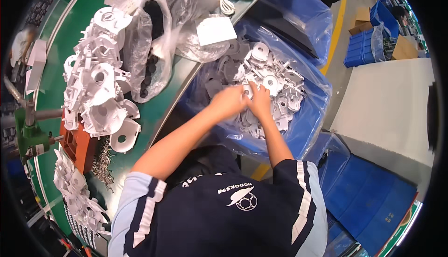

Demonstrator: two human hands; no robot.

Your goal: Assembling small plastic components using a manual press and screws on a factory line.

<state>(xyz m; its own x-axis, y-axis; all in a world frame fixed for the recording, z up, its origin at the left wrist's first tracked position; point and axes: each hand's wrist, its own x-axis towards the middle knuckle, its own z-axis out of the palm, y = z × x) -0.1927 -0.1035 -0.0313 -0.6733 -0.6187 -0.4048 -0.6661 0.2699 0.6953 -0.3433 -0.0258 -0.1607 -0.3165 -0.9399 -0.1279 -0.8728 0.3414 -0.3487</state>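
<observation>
My left hand (227, 103) and my right hand (260, 100) meet over a blue bin, their fingers closed around one white plastic part (247, 89) with a round hole. Most of that part is covered by my fingers. Beneath and around it lies a heap of similar white plastic parts (270, 82), several with round openings. Clear plastic film (311, 86) lines the blue bin (303, 138).
On the green-topped bench (151, 112) at my left stand stacked white parts (100, 75), a clear bag (161, 65) of dark pieces, an orange-red tray (79, 145) and small metal pieces (103, 163). Blue crates (368, 196) and a pale board (387, 107) are on the right.
</observation>
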